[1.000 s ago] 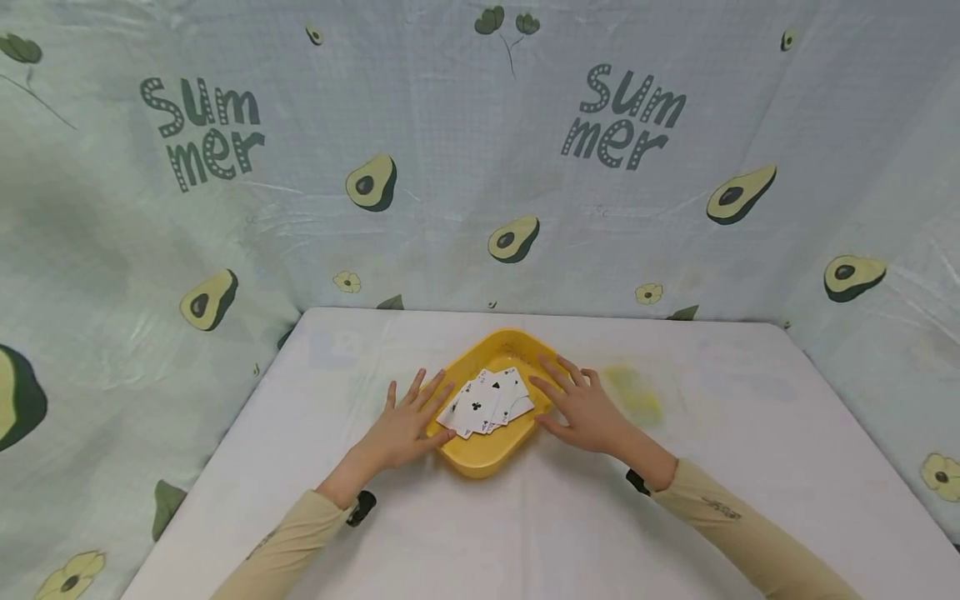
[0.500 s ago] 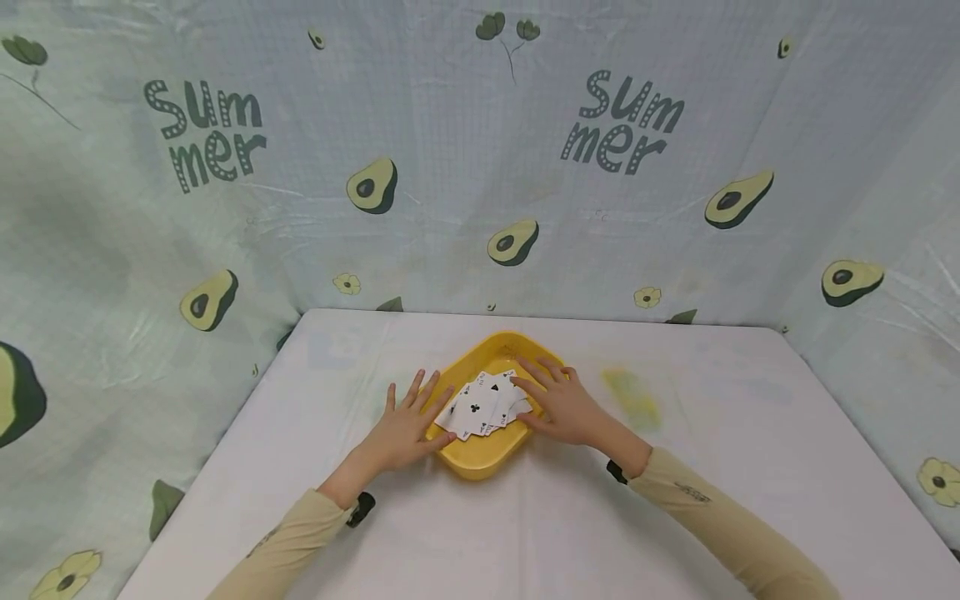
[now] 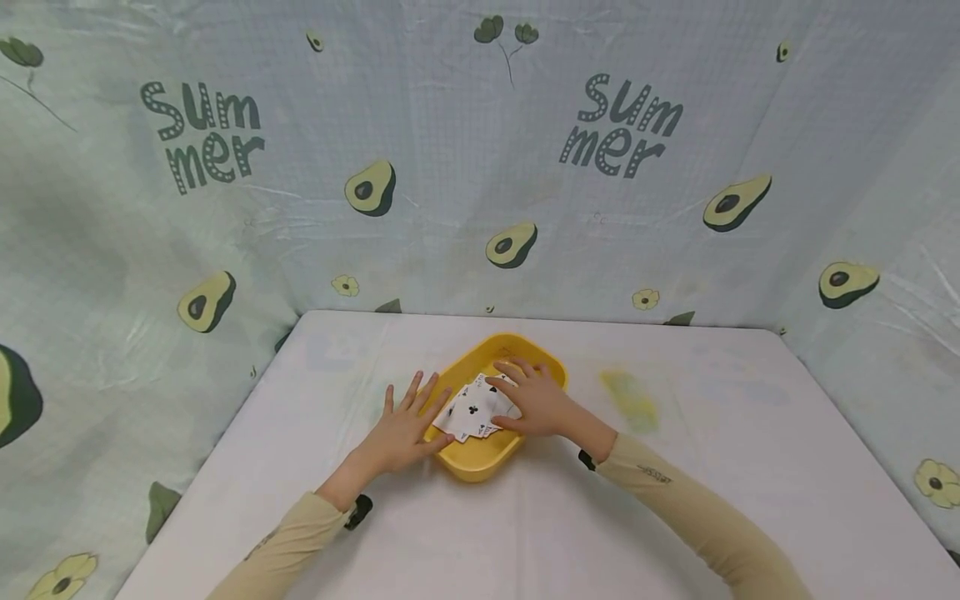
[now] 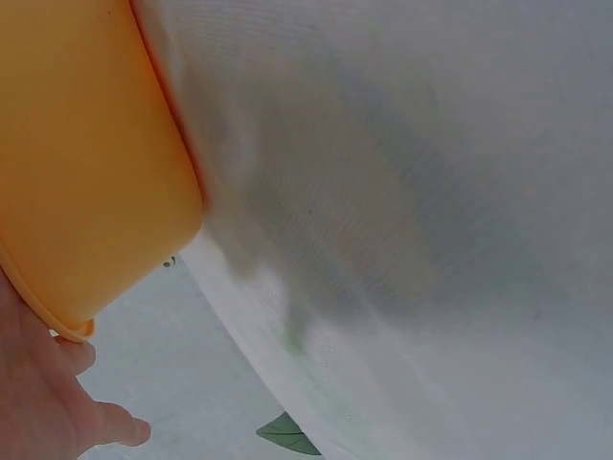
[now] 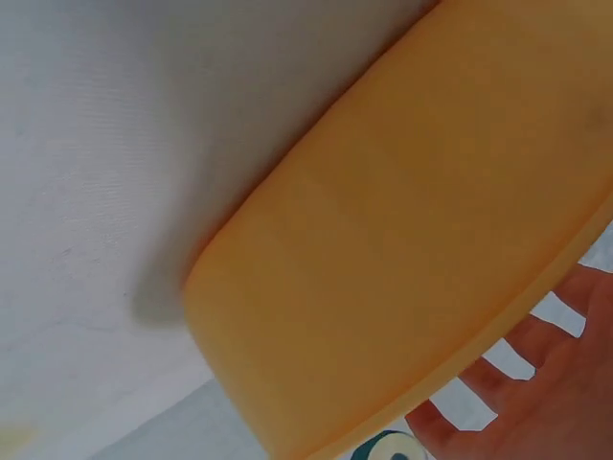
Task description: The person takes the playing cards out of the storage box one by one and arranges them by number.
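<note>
Several playing cards (image 3: 474, 407), one an ace of clubs, lie fanned in a yellow plastic basin (image 3: 471, 472) on the table. My left hand (image 3: 397, 433) rests at the basin's left rim with its fingers spread. In the left wrist view those fingers (image 4: 117, 422) reach past the rim. Over the basin's right side is my right hand (image 3: 534, 404), fingers extended above the cards' right end and hiding part of them. Whether its fingertips touch the cards I cannot tell. The right wrist view shows mostly the basin's outer wall (image 5: 383, 230), with the right hand beyond the rim.
The table (image 3: 465, 542) has a white cover with a yellow-green stain (image 3: 630, 400) right of the basin. A cloth backdrop (image 3: 435, 125) printed with avocados and "summer" lettering stands behind the table and at both sides.
My right hand has moved left from the basin's right rim to over the cards. The left hand, basin and cards have stayed in place.
</note>
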The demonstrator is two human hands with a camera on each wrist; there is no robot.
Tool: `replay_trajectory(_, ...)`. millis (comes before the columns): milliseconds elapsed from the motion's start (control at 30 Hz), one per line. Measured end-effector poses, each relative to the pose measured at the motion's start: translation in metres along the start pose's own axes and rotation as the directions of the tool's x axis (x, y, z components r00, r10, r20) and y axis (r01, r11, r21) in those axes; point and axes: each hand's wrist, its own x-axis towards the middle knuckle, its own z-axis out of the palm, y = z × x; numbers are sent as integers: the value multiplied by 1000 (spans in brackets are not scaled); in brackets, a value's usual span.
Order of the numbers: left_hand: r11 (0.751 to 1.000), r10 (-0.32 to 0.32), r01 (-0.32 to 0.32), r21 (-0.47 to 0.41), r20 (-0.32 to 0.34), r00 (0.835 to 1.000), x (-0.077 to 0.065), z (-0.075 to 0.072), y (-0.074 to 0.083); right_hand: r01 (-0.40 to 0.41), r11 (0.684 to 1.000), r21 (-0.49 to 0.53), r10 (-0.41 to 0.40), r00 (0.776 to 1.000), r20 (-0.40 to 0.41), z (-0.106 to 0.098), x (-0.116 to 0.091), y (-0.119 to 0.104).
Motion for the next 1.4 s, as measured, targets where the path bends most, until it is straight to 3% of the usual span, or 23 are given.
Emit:
replay_trajectory(700,1000,3,-3,-27,-5,1000,-2,2,0,-8,997,-78,15,996,90,19,34,-14)
replay_trajectory(1000,999,14,-15,-32,-32,999,-2,4,-2,-30,996,-81,41,988,148,21,36,-20)
replay_trajectory(1400,999,15,-16,-34,-13,1000,-1,4,-3,-13,993,-114,29,990,139,25,37,-18)
